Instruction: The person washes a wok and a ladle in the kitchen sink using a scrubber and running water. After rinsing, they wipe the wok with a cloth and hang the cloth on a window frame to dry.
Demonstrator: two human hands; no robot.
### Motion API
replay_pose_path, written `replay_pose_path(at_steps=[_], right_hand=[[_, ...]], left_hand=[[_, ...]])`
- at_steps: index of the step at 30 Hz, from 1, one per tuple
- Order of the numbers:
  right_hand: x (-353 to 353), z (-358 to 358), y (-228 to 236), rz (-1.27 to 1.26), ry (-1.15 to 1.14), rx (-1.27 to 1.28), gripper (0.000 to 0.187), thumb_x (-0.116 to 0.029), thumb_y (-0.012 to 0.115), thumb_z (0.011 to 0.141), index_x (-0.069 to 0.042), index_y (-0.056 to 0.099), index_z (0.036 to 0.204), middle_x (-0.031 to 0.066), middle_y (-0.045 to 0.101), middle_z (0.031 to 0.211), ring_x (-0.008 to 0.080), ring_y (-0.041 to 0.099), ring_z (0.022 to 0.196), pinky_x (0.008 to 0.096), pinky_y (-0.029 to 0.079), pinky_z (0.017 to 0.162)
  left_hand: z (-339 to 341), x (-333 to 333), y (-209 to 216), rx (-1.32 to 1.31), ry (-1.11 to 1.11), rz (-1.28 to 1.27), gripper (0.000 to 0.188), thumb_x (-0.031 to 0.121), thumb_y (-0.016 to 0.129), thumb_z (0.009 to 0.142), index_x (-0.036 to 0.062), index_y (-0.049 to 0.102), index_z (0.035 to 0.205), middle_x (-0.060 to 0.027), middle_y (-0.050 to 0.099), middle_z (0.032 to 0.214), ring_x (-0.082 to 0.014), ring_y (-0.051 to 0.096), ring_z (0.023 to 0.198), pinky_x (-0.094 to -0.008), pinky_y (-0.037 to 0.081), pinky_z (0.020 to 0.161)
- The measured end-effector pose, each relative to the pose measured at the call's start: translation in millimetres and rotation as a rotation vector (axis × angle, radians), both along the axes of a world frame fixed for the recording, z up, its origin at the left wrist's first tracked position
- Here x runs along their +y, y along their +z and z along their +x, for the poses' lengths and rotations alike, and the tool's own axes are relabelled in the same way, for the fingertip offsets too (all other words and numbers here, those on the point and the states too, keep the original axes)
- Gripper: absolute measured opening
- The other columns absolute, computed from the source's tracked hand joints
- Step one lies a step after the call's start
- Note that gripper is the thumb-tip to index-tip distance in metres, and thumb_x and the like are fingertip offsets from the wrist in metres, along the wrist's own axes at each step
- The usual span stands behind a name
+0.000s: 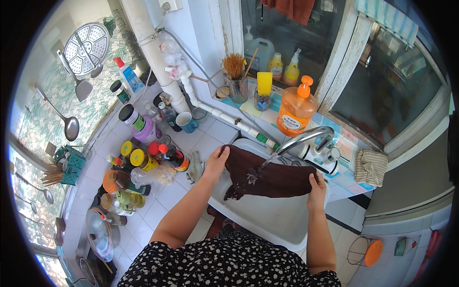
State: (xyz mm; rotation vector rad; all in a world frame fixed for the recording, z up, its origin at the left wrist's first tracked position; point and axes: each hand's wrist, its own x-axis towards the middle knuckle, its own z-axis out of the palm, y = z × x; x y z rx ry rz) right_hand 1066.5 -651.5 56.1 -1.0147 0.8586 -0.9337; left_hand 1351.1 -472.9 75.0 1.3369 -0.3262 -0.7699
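A dark brown cloth (275,181) is stretched between my hands above the white sink (272,220). My left hand (216,162) pinches its upper left corner, and the right edge is gripped by my right hand (316,190). Water from the curved metal faucet (306,136) runs onto the left half of the cloth and splashes there. The cloth's lower left part hangs down toward the basin and looks wet. Behind it, part of the sink's far side is hidden.
An orange pump bottle (292,112) stands on the ledge behind the faucet, beside a yellow sponge (264,83). A folded striped cloth (370,167) lies right of the faucet. Several bottles and jars crowd the tiled counter (153,217) at left, near a glass pot lid (99,234).
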Motion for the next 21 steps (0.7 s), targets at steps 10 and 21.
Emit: replay_pose_path(at_steps=[10,21], right_hand=[[55.5,62.5,24.9,-0.399,0.692,0.078,0.020,-0.010,0.063,0.085,-0.007,0.064,0.105,0.0037,0.059,0.104,0.0127,0.055,0.092,0.0261,0.044,0.080],[72.6,84.8,-55.0,-0.447,1.083,0.283,0.106,-0.017,0.077,0.066,0.001,0.006,0.143,0.0184,0.021,0.147,0.0261,0.021,0.137,0.0356,0.026,0.108]], left_hand=[[-79.8,-11.1,-23.6,-0.153,-0.714,0.303,0.042,0.028,0.038,0.098,0.0029,0.039,0.132,-0.0101,0.055,0.116,-0.0159,0.054,0.104,-0.0275,0.043,0.089],[-77.7,4.7,146.2,0.362,-0.431,-0.429,0.039,0.024,0.043,0.096,0.0017,0.041,0.128,-0.0088,0.054,0.118,-0.0216,0.054,0.107,-0.0384,0.043,0.093]])
